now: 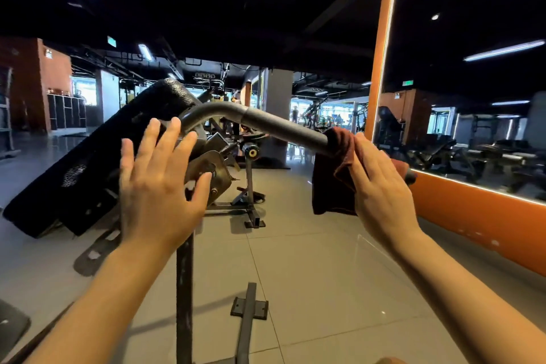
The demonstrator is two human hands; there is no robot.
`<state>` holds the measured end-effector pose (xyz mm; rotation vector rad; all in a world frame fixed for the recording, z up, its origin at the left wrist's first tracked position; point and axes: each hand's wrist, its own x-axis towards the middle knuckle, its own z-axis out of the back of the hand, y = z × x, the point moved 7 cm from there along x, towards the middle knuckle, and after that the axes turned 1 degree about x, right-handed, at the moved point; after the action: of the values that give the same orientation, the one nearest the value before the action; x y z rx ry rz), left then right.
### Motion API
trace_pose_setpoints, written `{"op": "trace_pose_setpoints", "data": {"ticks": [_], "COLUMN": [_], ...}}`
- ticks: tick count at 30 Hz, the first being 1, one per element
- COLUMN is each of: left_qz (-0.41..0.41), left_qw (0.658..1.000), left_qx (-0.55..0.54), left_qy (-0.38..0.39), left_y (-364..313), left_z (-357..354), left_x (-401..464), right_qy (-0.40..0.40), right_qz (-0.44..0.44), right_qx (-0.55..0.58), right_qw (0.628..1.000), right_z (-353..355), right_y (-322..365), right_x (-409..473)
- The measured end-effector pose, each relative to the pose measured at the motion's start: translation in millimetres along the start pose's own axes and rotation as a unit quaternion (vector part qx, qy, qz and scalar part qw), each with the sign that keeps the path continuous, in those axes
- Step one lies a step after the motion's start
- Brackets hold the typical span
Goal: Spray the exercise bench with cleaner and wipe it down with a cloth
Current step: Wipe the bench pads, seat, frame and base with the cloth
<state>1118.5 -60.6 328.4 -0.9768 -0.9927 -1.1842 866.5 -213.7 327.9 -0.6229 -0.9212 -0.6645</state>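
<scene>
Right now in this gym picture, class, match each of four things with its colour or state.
Things:
1. left hand
2. cloth
3. bench pad
4. wall trim

States:
A. orange
B. black, tilted
C. open, fingers spread
D. dark red, draped over the handle bar under the right hand

Pairs: 1-C, 2-D, 3-B, 4-A

I see the black padded exercise bench (88, 156) tilted steeply, its textured vinyl pad rising from lower left toward the upper middle, worn pale in one patch. A grey bent metal handle bar (266, 122) runs from behind the pad's top down to the right, with a rubber sleeve on its straight part. The dark red-brown cloth (334, 180) is draped over the bar's lower stretch, wrapped round it and hanging in folds below.
</scene>
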Motion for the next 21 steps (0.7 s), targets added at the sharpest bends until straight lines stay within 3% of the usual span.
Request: {"op": "trace_pose_setpoints", "data": {"ticks": [7, 13, 17, 21], "left_qz": [-0.065, 0.013, 0.082, 0.190], "left_qw": [0.977, 0.917, 0.846, 0.726], "left_qx": [-0.164, -0.318, -0.421, -0.538], "left_qy": [0.117, 0.241, 0.317, 0.383], "left_y": [-92.5, -145.0, -164.1, -154.7], "left_z": [-53.5, -96.7, -114.6, -125.4], "left_x": [-45.3, -92.0, -123.0, -138.1], "right_qy": [0.038, 0.136, 0.213, 0.258], "right_qz": [-0.178, -0.233, -0.250, -0.253], "right_qx": [0.121, 0.199, 0.276, 0.416], "right_qw": [0.976, 0.942, 0.903, 0.834], "right_z": [22.5, 19.1, 13.0, -2.9], "right_y": [-80.8, -91.1, -58.9, 2.4], "right_x": [-60.2, -121.1, -142.2, -143.3]}}
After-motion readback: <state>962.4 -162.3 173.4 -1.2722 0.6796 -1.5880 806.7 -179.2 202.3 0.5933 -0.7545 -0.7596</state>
